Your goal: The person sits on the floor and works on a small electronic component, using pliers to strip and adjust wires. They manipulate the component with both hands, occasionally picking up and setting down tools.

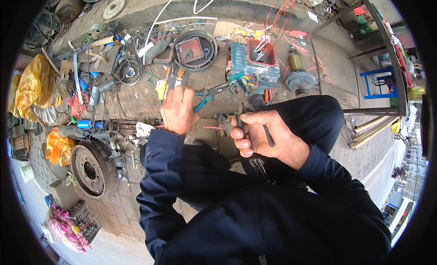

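Left hand closed around teal-handled pliers, slim metal nose pointing at the blue motor housing. Right hand just below that housing, fingers curled on a thin dark rod, smooth and straight. Left of the housing, a round black cover with a red square plate inside. Right of it, a ribbed copper-wound armature. Far left of it, crumpled yellow plastic; lower left, a rusty perforated disc. Gritty grey worktop under all.

A red rectangular label plate sits inside the round dark housing on the workbench.
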Demonstrator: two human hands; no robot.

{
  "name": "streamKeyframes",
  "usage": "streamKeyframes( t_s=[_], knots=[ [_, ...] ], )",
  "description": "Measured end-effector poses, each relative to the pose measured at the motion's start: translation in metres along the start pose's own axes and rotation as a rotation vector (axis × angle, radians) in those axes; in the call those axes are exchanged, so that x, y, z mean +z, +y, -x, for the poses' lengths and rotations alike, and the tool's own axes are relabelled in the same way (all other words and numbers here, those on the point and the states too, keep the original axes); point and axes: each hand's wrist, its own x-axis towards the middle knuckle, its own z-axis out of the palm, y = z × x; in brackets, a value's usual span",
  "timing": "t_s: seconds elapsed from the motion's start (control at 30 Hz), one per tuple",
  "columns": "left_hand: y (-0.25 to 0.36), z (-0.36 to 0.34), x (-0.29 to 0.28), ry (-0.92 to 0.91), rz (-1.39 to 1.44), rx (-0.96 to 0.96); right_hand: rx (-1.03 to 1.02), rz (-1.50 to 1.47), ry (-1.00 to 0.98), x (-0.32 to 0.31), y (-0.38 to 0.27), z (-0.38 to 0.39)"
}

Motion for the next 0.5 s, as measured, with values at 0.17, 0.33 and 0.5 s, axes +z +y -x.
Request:
streamKeyframes(
  t_s=[0.17, 0.33, 0.5],
  knots=[
    [-0.001, 0.004, 0.000, -0.075, 0.014, 0.046, 0.044, 0.172, 0.188, -0.015, -0.002, 0.003],
    [0.002, 0.001, 0.004, -0.043, -0.019, 0.078, 0.159, 0.490, 0.374, -0.021, -0.035, 0.003],
    [0.004, -0.001, 0.009, -0.075, -0.032, 0.085, 0.309, 0.848, 0.537, -0.009, -0.076, -0.001]
  ],
)
